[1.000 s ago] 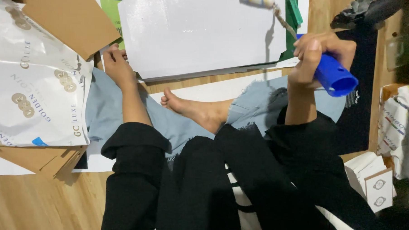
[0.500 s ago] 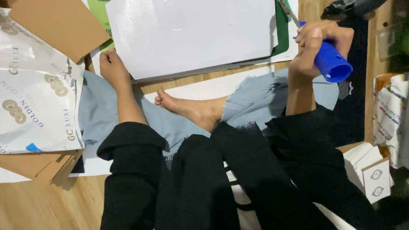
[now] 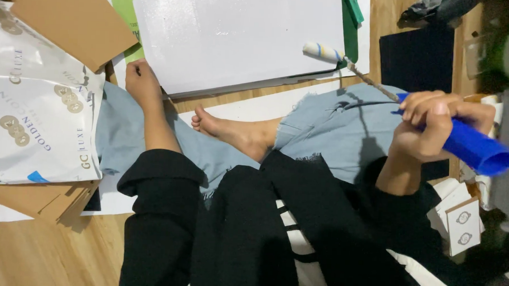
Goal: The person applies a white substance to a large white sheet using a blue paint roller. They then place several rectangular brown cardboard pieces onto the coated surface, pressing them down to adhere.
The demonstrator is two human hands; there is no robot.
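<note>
White board [image 3: 241, 35]: top edge cut off by frame. Blue roller handle [image 3: 474, 148]: front half buried in the right hand [image 3: 430, 124]. Left hand [image 3: 142, 82]: fingertips tucked under, can't see them. Green thing top right [image 3: 508, 53] is blurred, unidentifiable. Small boxes [image 3: 460, 220]: markings too small to tell.

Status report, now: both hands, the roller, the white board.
Right hand gripping paint roller's blue handle, roller head on white board. Left hand flat on floor at board's edge. Bare foot lies just below the board.
</note>
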